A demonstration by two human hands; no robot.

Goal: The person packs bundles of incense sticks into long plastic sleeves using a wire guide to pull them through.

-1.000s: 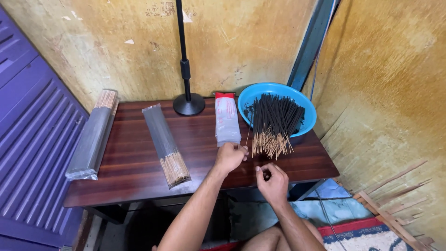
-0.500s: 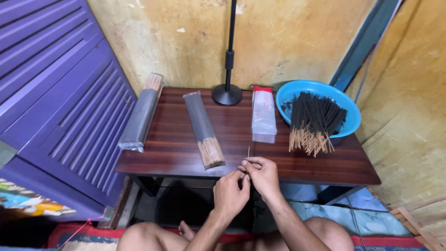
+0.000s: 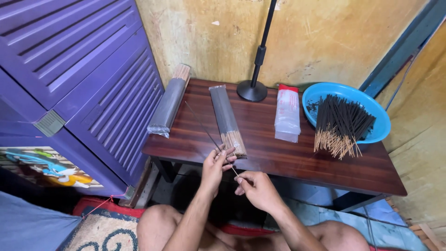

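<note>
Shutter door: purple and slatted, filling the left of the view, more of it than a second ago, since the head has turned left.
Far-left packet: a grey sleeve of sticks along the tabletop's left edge, untouched.
Middle packet: clear sleeve, its bare stick ends reaching the front edge.
Single incense stick: slanting from over the tabletop's left half down past the front edge; a second ago no stick was in the hands.
Left hand: at the front edge, fingers closed loosely round the stick.
Right hand: below the edge, fingers pinching the stick's bare lower end; one stick now seems singled out.
Stand base: black, at the back edge.
Flat packet: clear, red-topped.
Blue bowl: back right corner, loose sticks fanning over its rim.
</note>
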